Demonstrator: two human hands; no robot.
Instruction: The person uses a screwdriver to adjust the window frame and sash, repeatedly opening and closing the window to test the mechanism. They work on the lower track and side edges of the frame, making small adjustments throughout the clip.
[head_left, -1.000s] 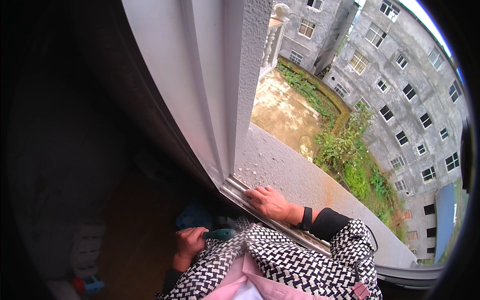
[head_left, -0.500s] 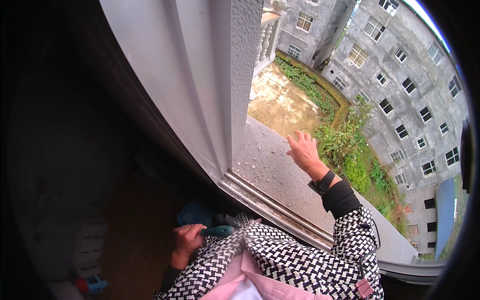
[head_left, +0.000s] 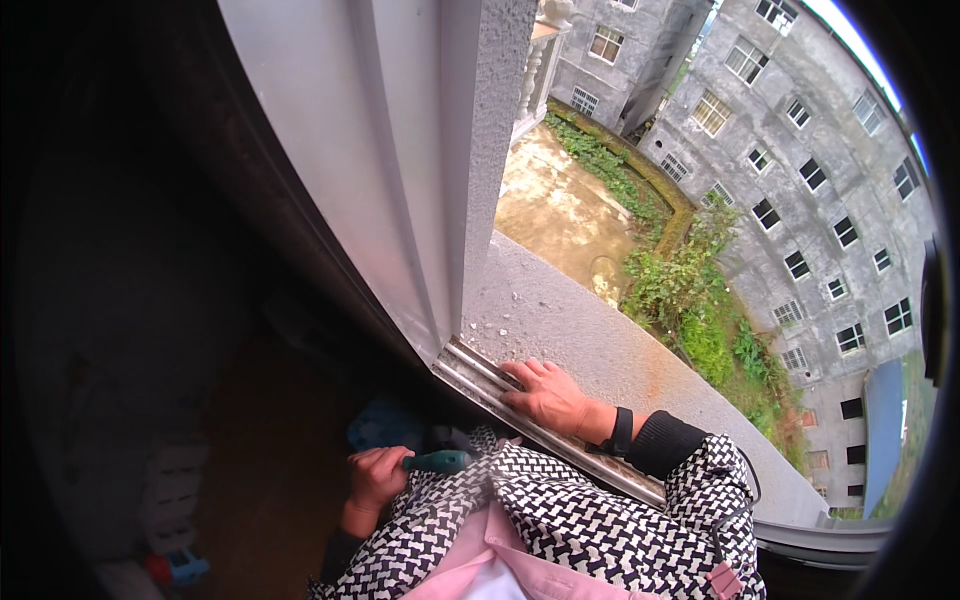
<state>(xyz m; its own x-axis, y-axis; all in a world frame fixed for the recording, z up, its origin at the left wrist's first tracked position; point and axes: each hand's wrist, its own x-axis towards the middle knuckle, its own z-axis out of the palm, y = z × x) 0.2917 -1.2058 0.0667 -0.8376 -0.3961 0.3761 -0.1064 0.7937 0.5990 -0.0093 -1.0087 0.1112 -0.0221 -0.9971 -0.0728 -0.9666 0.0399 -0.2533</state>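
My left hand (head_left: 377, 477) is wrapped around the teal-green handle (head_left: 438, 462) of a tool at the front of my jacket; what the tool's other end looks like I cannot make out. A black band circles my right wrist. My right hand (head_left: 548, 398) lies palm down over the metal window track (head_left: 478, 378), its fingers a little apart and their tips touching the groove. I see nothing held in it. Crumbs of grit are scattered on the rough grey sill (head_left: 520, 290) beside those fingers.
A pale window panel (head_left: 345, 170) rises at the left end of the track. Beyond the sill is a drop to a yard with bushes (head_left: 700, 340) and a grey building (head_left: 790, 190). Lower left, in the dim room, are a blue thing (head_left: 380, 425) and stacked pale blocks (head_left: 178, 485).
My right hand has come back from above the sill's outer edge and down onto the window track. My left hand keeps its hold on the green handle.
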